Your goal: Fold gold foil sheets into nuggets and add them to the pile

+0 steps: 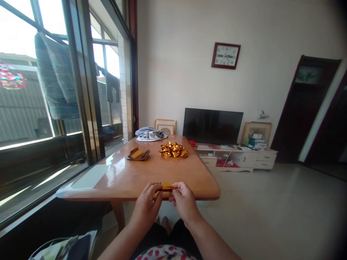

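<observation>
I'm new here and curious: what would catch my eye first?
Probably the shiny gold pile on the wooden table. Nearer, the left hand and right hand hold a small gold piece by the table's near edge. Behind, a dark television stands on a low cabinet.

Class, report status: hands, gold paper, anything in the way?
Left hand and right hand pinching gold paper, near end of table. Shiny gold pile, paper stack farther back, apart from hands. Nothing visibly obstructing.

Beside the pale top (166,253) with pinkish-red blotches show bare forearms (121,234), and beyond that top, dark trousers (184,235) and bare fingers (155,187).
</observation>
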The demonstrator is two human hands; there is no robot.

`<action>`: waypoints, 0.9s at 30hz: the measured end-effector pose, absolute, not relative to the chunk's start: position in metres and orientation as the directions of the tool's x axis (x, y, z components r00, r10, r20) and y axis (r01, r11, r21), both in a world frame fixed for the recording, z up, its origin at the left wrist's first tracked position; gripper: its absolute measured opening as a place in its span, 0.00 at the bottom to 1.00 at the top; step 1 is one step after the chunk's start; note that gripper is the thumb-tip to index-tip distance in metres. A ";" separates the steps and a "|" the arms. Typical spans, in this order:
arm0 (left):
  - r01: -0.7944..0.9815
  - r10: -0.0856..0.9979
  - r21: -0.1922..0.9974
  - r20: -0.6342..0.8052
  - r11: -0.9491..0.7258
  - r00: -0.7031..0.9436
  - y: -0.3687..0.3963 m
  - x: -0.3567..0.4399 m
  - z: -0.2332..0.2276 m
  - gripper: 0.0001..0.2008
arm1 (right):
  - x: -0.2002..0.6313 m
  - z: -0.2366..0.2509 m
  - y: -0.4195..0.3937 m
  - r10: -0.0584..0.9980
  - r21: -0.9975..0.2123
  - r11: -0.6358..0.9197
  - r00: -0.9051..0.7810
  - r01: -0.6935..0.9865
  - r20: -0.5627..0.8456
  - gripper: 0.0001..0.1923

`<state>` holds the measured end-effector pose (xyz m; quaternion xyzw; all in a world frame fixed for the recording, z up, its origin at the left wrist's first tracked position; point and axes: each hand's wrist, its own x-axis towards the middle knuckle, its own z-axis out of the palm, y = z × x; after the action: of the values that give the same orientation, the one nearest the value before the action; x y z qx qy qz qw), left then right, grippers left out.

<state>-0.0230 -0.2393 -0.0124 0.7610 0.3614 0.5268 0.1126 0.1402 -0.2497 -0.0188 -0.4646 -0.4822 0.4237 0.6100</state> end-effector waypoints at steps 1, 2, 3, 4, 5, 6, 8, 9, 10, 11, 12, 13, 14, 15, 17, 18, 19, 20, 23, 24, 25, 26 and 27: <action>0.413 0.684 0.584 0.714 -0.699 0.149 -0.237 -0.022 -0.015 0.09 | 0.140 -0.019 -0.250 0.958 -0.972 0.229 0.187 -0.050 0.217 0.11; 0.390 0.705 0.624 0.701 -0.677 0.103 -0.235 -0.021 -0.018 0.10 | 0.140 -0.019 -0.250 0.951 -0.969 0.246 0.199 -0.023 0.237 0.11; 0.364 0.732 0.670 0.679 -0.647 0.052 -0.234 -0.021 -0.020 0.11 | 0.140 -0.019 -0.251 0.943 -0.966 0.259 0.212 0.008 0.255 0.11; 0.335 0.767 0.722 0.641 -0.606 0.007 -0.233 -0.020 -0.023 0.13 | 0.141 -0.019 -0.251 0.937 -0.962 0.269 0.223 0.038 0.271 0.12; 0.301 0.804 0.771 0.594 -0.561 -0.025 -0.232 -0.019 -0.024 0.15 | 0.141 -0.019 -0.252 0.931 -0.959 0.278 0.230 0.061 0.285 0.13; 0.262 0.838 0.814 0.545 -0.518 -0.037 -0.232 -0.018 -0.026 0.17 | 0.141 -0.019 -0.252 0.927 -0.956 0.284 0.232 0.077 0.294 0.15; 0.177 0.893 0.880 0.450 -0.441 -0.011 -0.233 -0.016 -0.026 0.21 | 0.141 -0.019 -0.253 0.926 -0.953 0.291 0.224 0.088 0.303 0.18; 0.134 0.912 0.904 0.409 -0.407 0.008 -0.234 -0.015 -0.026 0.22 | 0.141 -0.020 -0.252 0.927 -0.952 0.295 0.217 0.087 0.307 0.19; 0.090 0.928 0.923 0.372 -0.373 0.023 -0.235 -0.014 -0.025 0.23 | 0.142 -0.020 -0.252 0.927 -0.950 0.299 0.210 0.086 0.310 0.20; 0.047 0.940 0.939 0.339 -0.340 0.029 -0.236 -0.013 -0.023 0.24 | 0.142 -0.021 -0.252 0.928 -0.950 0.302 0.203 0.082 0.313 0.21; 0.009 0.951 0.951 0.308 -0.309 0.029 -0.237 -0.012 -0.022 0.24 | 0.142 -0.021 -0.252 0.928 -0.949 0.305 0.200 0.077 0.314 0.21; -0.025 0.959 0.959 0.283 -0.282 0.027 -0.238 -0.012 -0.020 0.25 | 0.142 -0.021 -0.252 0.929 -0.950 0.305 0.199 0.071 0.313 0.22; -0.055 0.965 0.964 0.262 -0.260 0.029 -0.238 -0.011 -0.019 0.25 | 0.142 -0.022 -0.251 0.930 -0.951 0.302 0.198 0.067 0.309 0.22; -0.080 0.968 0.966 0.247 -0.244 0.034 -0.238 -0.011 -0.018 0.25 | 0.142 -0.022 -0.251 0.933 -0.953 0.296 0.196 0.065 0.303 0.23; -0.118 0.971 0.967 0.234 -0.228 0.042 -0.238 -0.010 -0.016 0.26 | 0.142 -0.022 -0.252 0.938 -0.957 0.282 0.189 0.068 0.290 0.25; -0.134 0.971 0.965 0.234 -0.226 0.045 -0.238 -0.010 -0.015 0.26 | 0.142 -0.022 -0.252 0.941 -0.958 0.278 0.182 0.073 0.287 0.26; -0.148 0.971 0.962 0.237 -0.228 0.045 -0.238 -0.009 -0.014 0.26 | 0.142 -0.022 -0.252 0.942 -0.958 0.277 0.173 0.081 0.287 0.27; -0.159 0.969 0.960 0.241 -0.232 0.045 -0.238 -0.009 -0.014 0.26 | 0.142 -0.021 -0.252 0.943 -0.956 0.279 0.164 0.091 0.290 0.27; -0.164 0.967 0.956 0.253 -0.243 0.044 -0.238 -0.008 -0.013 0.28 | 0.143 -0.020 -0.252 0.943 -0.951 0.279 0.147 0.134 0.298 0.26; -0.159 0.966 0.956 0.257 -0.248 0.041 -0.238 -0.008 -0.013 0.28 | 0.143 -0.020 -0.252 0.944 -0.950 0.276 0.145 0.148 0.297 0.26; -0.152 0.964 0.955 0.262 -0.254 0.037 -0.238 -0.008 -0.012 0.27 | 0.144 -0.020 -0.252 0.944 -0.949 0.273 0.145 0.159 0.296 0.26; -0.143 0.963 0.955 0.268 -0.261 0.032 -0.239 -0.008 -0.012 0.27 | 0.144 -0.020 -0.251 0.945 -0.948 0.271 0.143 0.168 0.295 0.26; -0.134 0.962 0.954 0.273 -0.267 0.026 -0.239 -0.008 -0.011 0.27 | 0.144 -0.021 -0.251 0.945 -0.947 0.270 0.142 0.173 0.296 0.26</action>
<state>-0.0082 -0.2390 -0.0109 0.5412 0.3821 0.5838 0.4694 0.1441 -0.2509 -0.0209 -0.4993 -0.5598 0.3399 0.5673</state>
